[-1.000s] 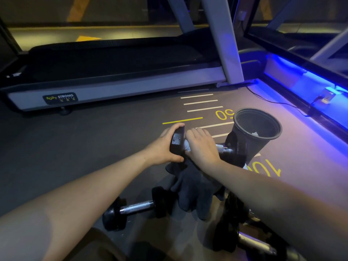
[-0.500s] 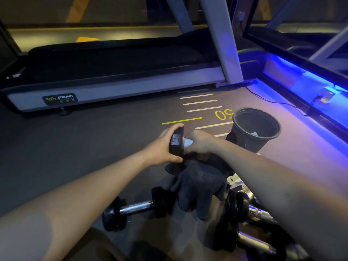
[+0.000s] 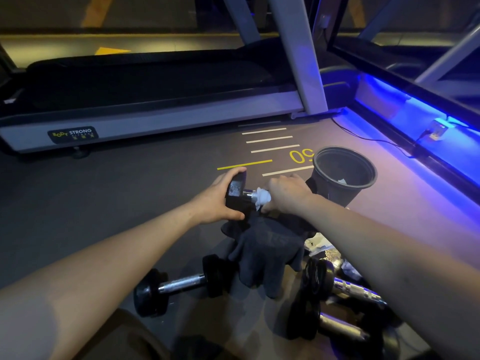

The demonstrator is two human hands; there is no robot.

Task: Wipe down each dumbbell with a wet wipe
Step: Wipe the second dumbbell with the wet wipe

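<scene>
The right hand point(image 3: 287, 194), wrapped around the white wet wipe point(image 3: 262, 198) on the raised dumbbell point(image 3: 237, 194) just beside the bin point(image 3: 344, 175), has slid rightward off the left hand point(image 3: 217, 201)'s gripped end, so the handle's getting wiped.

A black hex-ended dumbbell point(image 3: 237, 194) is held level above the floor, a crumpled white wet wipe point(image 3: 262, 198) wrapped on its chrome handle. Three, maybe more, round-ended dumbbells point(image 3: 181, 283) lie below.
</scene>
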